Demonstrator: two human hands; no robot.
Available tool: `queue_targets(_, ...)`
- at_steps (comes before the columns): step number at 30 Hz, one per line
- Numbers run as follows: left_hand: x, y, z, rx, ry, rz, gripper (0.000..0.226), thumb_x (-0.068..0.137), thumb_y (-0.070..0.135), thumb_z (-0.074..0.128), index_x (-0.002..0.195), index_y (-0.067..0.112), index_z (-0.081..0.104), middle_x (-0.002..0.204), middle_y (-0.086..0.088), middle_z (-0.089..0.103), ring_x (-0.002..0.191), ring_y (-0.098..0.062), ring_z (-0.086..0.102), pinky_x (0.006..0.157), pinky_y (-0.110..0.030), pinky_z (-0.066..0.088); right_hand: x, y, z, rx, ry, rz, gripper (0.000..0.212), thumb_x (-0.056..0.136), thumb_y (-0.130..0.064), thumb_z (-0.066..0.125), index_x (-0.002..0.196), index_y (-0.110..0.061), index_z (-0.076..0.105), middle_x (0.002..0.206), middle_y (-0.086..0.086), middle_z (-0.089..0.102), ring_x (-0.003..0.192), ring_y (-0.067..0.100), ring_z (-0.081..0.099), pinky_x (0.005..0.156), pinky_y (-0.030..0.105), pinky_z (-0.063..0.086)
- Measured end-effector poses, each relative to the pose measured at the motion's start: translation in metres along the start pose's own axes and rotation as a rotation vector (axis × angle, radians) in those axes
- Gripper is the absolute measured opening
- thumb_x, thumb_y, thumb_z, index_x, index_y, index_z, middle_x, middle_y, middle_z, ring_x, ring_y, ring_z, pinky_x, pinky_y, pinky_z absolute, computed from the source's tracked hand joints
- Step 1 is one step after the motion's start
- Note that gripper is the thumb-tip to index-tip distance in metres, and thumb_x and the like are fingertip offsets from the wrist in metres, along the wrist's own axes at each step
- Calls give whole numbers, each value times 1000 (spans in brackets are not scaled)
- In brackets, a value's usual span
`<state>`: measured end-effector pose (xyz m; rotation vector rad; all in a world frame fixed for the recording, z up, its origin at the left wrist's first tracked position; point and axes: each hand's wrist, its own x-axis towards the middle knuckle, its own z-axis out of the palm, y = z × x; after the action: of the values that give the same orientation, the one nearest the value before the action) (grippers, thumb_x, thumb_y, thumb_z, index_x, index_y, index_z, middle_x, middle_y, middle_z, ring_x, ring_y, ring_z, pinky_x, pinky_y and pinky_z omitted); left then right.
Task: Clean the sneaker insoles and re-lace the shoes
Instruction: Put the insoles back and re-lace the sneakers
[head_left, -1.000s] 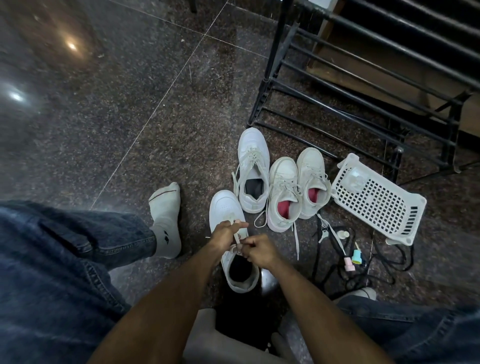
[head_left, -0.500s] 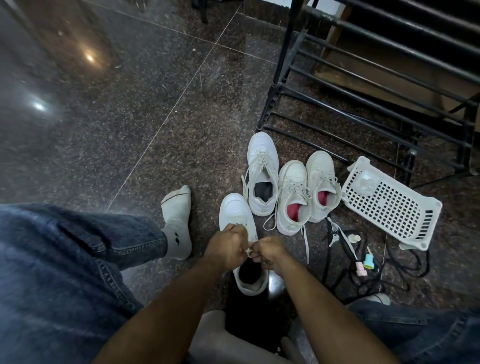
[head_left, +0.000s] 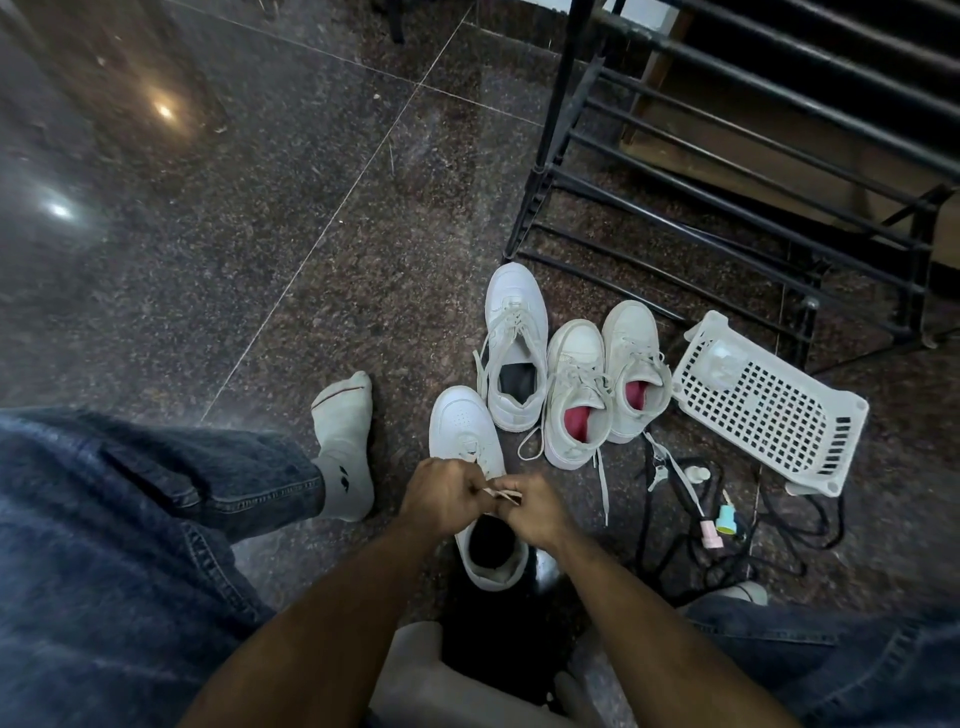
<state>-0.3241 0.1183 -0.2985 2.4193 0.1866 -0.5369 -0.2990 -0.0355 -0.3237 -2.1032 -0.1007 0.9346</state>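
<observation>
I see my left hand (head_left: 447, 496) and right hand (head_left: 530, 512) meeting over the near white sneaker (head_left: 475, 467) on the floor (head_left: 260, 260), both apparently pinching its lace (head_left: 498, 493), with three more sneakers (head_left: 566, 384) just beyond.

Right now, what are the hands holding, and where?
Both the left hand and right hand pinch the lace above the nearest sneaker; which part is unclear.

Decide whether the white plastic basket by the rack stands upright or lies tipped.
Tipped: the basket lies on its side on the floor, its perforated base facing the camera.
</observation>
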Motion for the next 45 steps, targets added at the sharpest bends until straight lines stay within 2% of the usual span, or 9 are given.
queue_targets(4, 2, 2, -2, -12, -25, -55, 26, 71, 44, 63, 87, 26, 74, 85, 1, 73, 84, -21, 66, 69, -28, 48, 1, -1, -1, -104, 39, 18, 19, 74, -27, 63, 75, -45, 70, 70, -12, 69, 69, 9, 64, 67, 32, 50)
queue_targets(8, 2, -1, 2, 147, 23, -2, 21, 81, 38, 60, 90, 23, 72, 95, 1, 68, 95, -22, 62, 80, -31, 43, 3, -10, -2, 7, 23, 122, 37, 78, -11, 67, 52, -36, 66, 49, -15, 58, 54, 4, 50, 60, 27, 41)
queue_targets(13, 0, -5, 8, 167, 66, 40, 13, 86, 35, 62, 96, 26, 63, 104, 6, 55, 102, -17, 55, 88, -34, 40, 1, -15, -13, 198, -99, 290, 30, 85, 7, 51, 67, -15, 61, 61, 1, 57, 56, 10, 46, 53, 19, 36)
queue_targets(19, 0, -2, 6, 174, -20, 79, 21, 88, 20, 58, 102, 23, 72, 110, 2, 60, 107, -20, 55, 86, -32, 44, -1, -19, -11, 308, -88, 335, 28, 90, 7, 44, 72, -11, 56, 62, 4, 51, 53, 9, 43, 39, 11, 29)
queue_targets(29, 0, 8, 3, 429, -54, 152, 28, 86, 35, 54, 100, 20, 73, 107, 1, 62, 105, -20, 56, 93, -33, 38, -9, -25, -13, 280, -67, 342, 27, 89, 5, 48, 70, -10, 57, 62, 4, 52, 52, 9, 44, 42, 13, 32)
queue_targets(33, 4, 20, -1, 506, -137, 30, 38, 88, 44, 47, 103, 17, 68, 113, -5, 65, 109, -24, 58, 104, -41, 32, -10, -26, -13, 179, -38, 238, 17, 87, 6, 59, 74, -2, 66, 61, -2, 57, 59, 6, 49, 53, 14, 44)
queue_targets(36, 4, 23, -1, 486, -203, -74, 46, 92, 48, 38, 116, 15, 60, 123, -11, 61, 114, -30, 57, 98, -41, 36, -8, -25, -18, 2, 9, 113, 13, 80, 0, 66, 83, -7, 76, 59, -15, 63, 60, 3, 56, 72, 33, 52)
queue_targets(41, 1, 10, -7, 422, -329, -152, 44, 94, 45, 39, 120, 14, 57, 127, -11, 59, 115, -31, 57, 89, -37, 43, -19, -28, -40, -555, 139, 143, 17, 87, -23, 59, 94, -28, 73, 102, -3, 72, 99, 21, 65, 84, 30, 48)
queue_targets(45, 2, -9, -10, 369, -430, -216, 37, 91, 41, 41, 116, 19, 58, 127, -2, 59, 113, -25, 58, 88, -37, 44, -19, -13, -45, -687, 156, 217, 20, 86, -20, 57, 94, -29, 72, 106, -1, 71, 102, 23, 64, 85, 30, 50)
